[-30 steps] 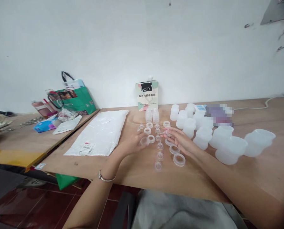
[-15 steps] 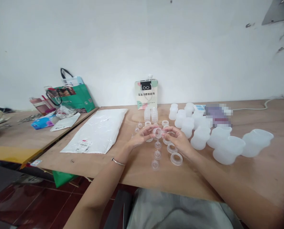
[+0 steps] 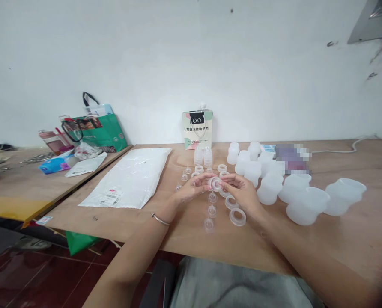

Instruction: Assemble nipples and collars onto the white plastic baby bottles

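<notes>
Left grip (image 3: 195, 186) and right grip (image 3: 242, 189) have met at a clear ring (image 3: 215, 184).

On the bag (image 3: 194, 139) I read 互连…眼镜超市 — one character after 连 is unclear to me — under a glasses sign (image 3: 196, 118); its smaller lines are too fine. The parcel (image 3: 136, 171) bears a barcode label (image 3: 110, 197), its print illegible.

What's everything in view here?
tables: 2, brown, adjoining
ring: 1, clear, held, centre
loose rings: several, clear, centre
domed pieces: several, clear, centre
cups: about ten, whitish, right
stacks: 2, clear, behind loose rings
paper bag: 1, cream, against white wall
mailer: 1, white, left-centre
shopping bag: 1, green, left table
packet: 1, blue, left table
cable: 1, white, rear right
bracelet: 1, silvery, left wrist
left hand, right hand: 1 each, at ring
</notes>
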Available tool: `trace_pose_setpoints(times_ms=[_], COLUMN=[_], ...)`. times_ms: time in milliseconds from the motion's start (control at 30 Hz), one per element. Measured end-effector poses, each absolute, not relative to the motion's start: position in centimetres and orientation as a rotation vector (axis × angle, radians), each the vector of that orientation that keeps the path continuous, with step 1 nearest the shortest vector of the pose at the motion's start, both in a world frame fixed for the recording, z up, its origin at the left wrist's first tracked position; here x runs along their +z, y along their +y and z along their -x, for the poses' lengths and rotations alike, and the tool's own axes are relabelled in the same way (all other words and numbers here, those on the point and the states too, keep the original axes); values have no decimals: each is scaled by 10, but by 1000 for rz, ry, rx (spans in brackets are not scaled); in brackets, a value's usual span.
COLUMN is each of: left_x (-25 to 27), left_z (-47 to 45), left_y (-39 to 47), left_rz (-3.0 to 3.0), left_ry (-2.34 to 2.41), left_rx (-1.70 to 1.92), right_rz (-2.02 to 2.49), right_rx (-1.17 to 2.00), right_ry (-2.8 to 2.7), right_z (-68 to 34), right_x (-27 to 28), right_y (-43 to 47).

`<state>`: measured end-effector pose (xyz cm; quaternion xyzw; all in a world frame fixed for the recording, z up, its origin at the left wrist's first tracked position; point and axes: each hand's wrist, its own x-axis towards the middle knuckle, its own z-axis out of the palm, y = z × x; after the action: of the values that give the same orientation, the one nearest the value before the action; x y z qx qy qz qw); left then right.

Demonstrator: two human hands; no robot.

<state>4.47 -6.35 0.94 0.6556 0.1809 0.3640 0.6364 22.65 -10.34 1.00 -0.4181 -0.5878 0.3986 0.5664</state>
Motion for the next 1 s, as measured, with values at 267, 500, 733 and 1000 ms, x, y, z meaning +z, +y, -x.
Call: trace_pose_setpoints(times_ms=[267, 500, 733, 1000], left_x=[9, 11, 20, 25], left_z=[-48, -51, -54, -58], left_y=[-67, -65, -79, -90], left_rz=[-1491, -1694, -1980, -2473], left_ry=[388, 436, 778, 765], left_rx=[843, 896, 1100, 1196], right_rz=[1002, 887, 964, 881], right_rx=[889, 1278, 1035, 1128], right_ry=[-1359, -1205, -1194, -1310], right_z=[-222, -217, -222, -220], right_x=[13, 12, 6, 7], right_y=[-108, -110, -103, -107])
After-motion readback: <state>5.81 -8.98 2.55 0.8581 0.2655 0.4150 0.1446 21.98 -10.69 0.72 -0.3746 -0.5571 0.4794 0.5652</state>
